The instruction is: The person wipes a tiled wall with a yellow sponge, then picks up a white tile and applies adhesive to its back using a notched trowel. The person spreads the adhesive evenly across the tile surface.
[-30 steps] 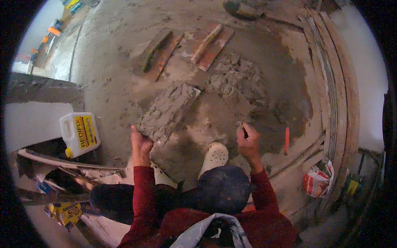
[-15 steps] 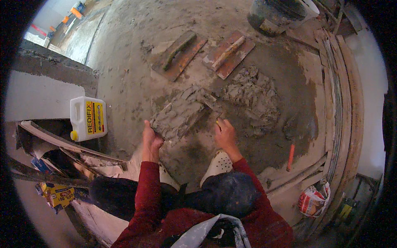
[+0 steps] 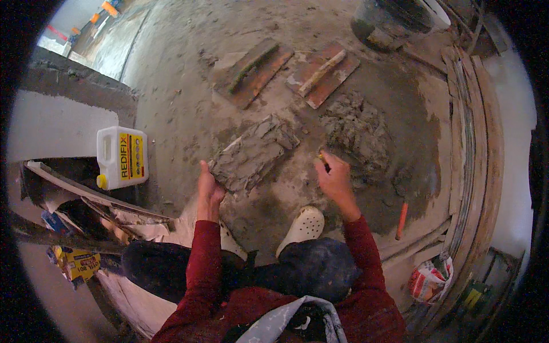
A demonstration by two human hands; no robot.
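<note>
My left hand (image 3: 209, 193) grips the near left end of a flat slab (image 3: 251, 154) spread with wet grey mortar, its thumb up along the edge. What the slab is made of is hidden under the mortar. To its right, my right hand (image 3: 336, 182) is closed round the yellowish handle of a trowel (image 3: 322, 156), whose blade is blurred and hard to make out. This hand is apart from the slab, at the near left side of a rough mortar heap (image 3: 357, 134) on the floor.
Two floats, one with a dark handle (image 3: 257, 71) and one with a pale handle (image 3: 323, 74), lie beyond the slab. A dark bucket (image 3: 386, 28) stands far right. Planks (image 3: 477, 154) line the right, near an orange stick (image 3: 402, 221). A white jug (image 3: 121, 157) stands left.
My right hand has moved right with the trowel, away from the slab toward the mortar heap. The left hand keeps hold of the slab, and the mortar on its right end looks flatter.
</note>
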